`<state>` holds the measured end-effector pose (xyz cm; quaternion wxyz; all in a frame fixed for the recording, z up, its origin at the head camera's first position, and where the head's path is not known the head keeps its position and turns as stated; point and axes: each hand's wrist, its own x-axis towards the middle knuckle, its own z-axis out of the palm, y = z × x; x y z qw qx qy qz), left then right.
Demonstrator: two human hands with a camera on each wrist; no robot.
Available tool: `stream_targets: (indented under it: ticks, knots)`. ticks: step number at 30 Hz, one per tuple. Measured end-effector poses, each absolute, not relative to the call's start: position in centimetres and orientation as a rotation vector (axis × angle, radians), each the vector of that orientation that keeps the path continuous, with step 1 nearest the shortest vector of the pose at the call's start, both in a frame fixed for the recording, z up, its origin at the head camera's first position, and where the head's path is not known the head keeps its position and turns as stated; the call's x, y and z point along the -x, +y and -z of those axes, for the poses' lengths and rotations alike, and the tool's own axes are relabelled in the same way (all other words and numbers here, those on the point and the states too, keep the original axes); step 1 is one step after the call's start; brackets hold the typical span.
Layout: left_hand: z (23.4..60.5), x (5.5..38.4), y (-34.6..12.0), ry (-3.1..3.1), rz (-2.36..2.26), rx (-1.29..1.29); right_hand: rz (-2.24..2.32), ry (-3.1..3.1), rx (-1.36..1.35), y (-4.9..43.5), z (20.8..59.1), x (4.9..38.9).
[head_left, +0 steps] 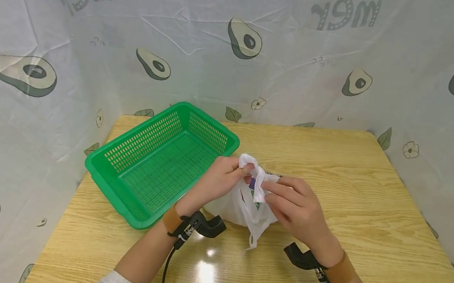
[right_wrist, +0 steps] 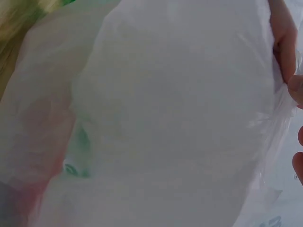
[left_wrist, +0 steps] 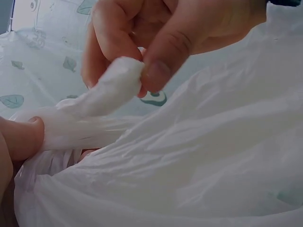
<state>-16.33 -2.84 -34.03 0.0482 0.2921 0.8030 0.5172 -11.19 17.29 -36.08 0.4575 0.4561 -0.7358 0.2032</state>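
Observation:
A white plastic bag (head_left: 231, 208) rests on the table, with colours showing through its thin film. My left hand (head_left: 221, 179) grips a gathered loop of the bag's handle between thumb and fingers. Just to the right, my right hand (head_left: 297, 205) pinches the other part of the handle strip. In the left wrist view, the right thumb and fingers hold a twisted white end (left_wrist: 113, 87), and the left thumb (left_wrist: 31, 137) presses the stretched band. Bag film (right_wrist: 180, 104) fills most of the right wrist view, with red and green patches behind it. The bag's contents are mostly hidden.
A green plastic basket (head_left: 99, 160) with slotted walls stands left of the bag, close beside the left forearm. Both are on a wooden table (head_left: 353, 169). A pale curtain (head_left: 295, 84) printed with avocados hangs behind and along the sides. Cables trail from both wrist cameras.

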Motion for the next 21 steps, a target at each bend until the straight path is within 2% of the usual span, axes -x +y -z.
stream_targets:
  ticks: [9, 21]
  knots:
    - [34.1, 16.2, -3.0, 2.486, -1.531, -0.957, -0.351, -1.88, -1.124, 17.2, 36.4, 11.2]
    - [34.1, 15.8, -3.2, 2.536, -1.481, -1.153, -0.63, -2.009, -0.968, 16.8, 37.3, 11.5]
